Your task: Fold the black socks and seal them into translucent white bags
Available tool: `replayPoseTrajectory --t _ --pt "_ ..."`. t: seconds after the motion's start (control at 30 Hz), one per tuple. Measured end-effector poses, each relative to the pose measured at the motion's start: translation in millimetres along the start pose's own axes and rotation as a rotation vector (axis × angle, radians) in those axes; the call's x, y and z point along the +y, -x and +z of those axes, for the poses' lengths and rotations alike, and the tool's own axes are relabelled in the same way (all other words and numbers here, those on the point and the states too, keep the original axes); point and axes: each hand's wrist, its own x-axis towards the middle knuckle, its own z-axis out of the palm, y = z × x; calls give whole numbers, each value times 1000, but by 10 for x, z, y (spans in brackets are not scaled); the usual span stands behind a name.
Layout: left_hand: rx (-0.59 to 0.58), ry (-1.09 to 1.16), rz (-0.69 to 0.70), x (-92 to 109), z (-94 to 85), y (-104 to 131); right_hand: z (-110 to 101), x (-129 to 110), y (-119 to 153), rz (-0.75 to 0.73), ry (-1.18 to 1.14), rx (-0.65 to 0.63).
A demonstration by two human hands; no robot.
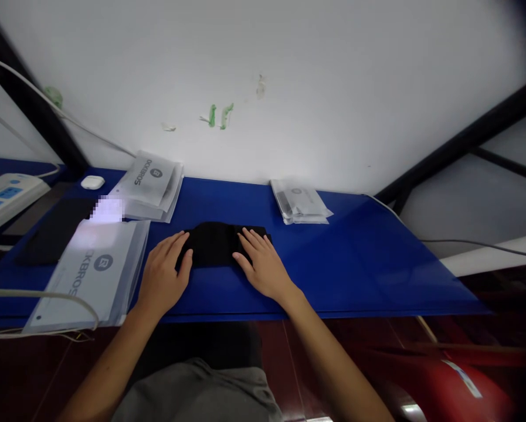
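A black folded piece of fabric [212, 245] lies flat on the blue table, close to its front edge. My left hand [165, 272] is at the fabric's left end, thumb and fingers apart, with the fingertips touching its edge. On the right end rests my right hand [263, 264], palm down, its fingers stretched out and the thumb spread. Part of the fabric's right end is hidden under those fingers. Neither hand is closed around it.
Printed frosted bags [98, 269] lie at the left, with another stack [150, 184] behind. Smaller clear packets [300, 202] lie back right. A white earbud case [92, 182], a power strip [7, 199] and a loose cable [38, 293] are left. A white wall [289, 129] rises behind.
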Motion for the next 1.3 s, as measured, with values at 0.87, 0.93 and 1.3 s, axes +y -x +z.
replayPoseTrajectory --t 0.87,0.93,1.3 --pt "19 31 2 -43 41 12 -271 521 378 463 -9 316" --pt "19 29 0 -42 38 13 -292 445 349 565 16 227" --pt "24 31 -13 -42 28 9 -327 392 182 643 -164 184"
